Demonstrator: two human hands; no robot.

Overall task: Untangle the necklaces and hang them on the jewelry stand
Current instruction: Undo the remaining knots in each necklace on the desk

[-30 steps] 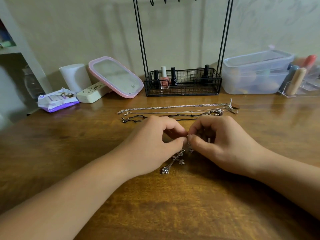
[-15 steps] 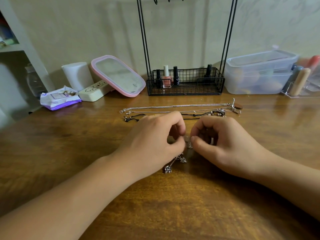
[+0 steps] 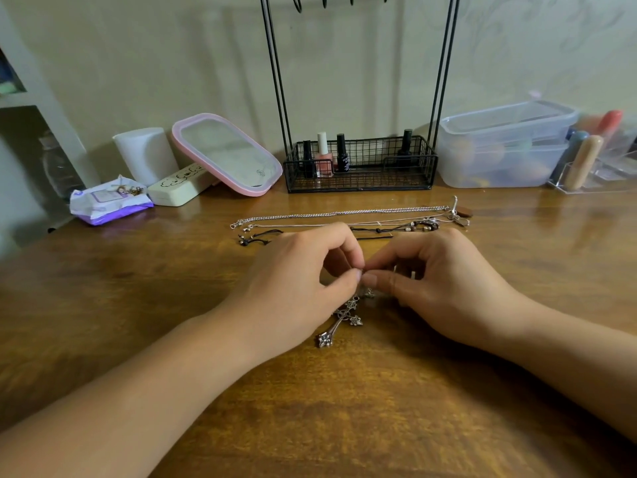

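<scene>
**Entry: both hands pinching the cross necklace at mid-table**

We recorded both hands over the middle of the wooden table (image 3: 103, 305). The left hand (image 3: 296, 284) had thumb and forefinger curled in a pinch; the right hand (image 3: 444, 288) met it tip to tip in the same pinch. Between the tips we saw a thin bit of chain, so we logged both hands as grasping the cross necklace (image 3: 339, 320). Its silver cross pendant lay on the wood just below the fingertips, tilted, foot toward the near edge. How the chain ran under the hands we could not tell.

Behind the hands, toward the far edge, the other necklaces (image 3: 348, 220) lay stretched out roughly parallel to that edge: a silver chain farthest back, a finer one next to it, and black cords with beads nearest the hands.

The jewelry stand (image 3: 360, 167) stood at the far edge, centre: a black wire basket with two pairs of upright rods. Nail polish bottles (image 3: 324, 157) stood in the basket.

Left of the stand: a pink-rimmed mirror (image 3: 227, 155) leaning back, a cream case (image 3: 179, 188), a white cylinder (image 3: 146, 155), a wipes packet (image 3: 107, 205). Right of it: clear plastic tubs (image 3: 503, 146).
</scene>
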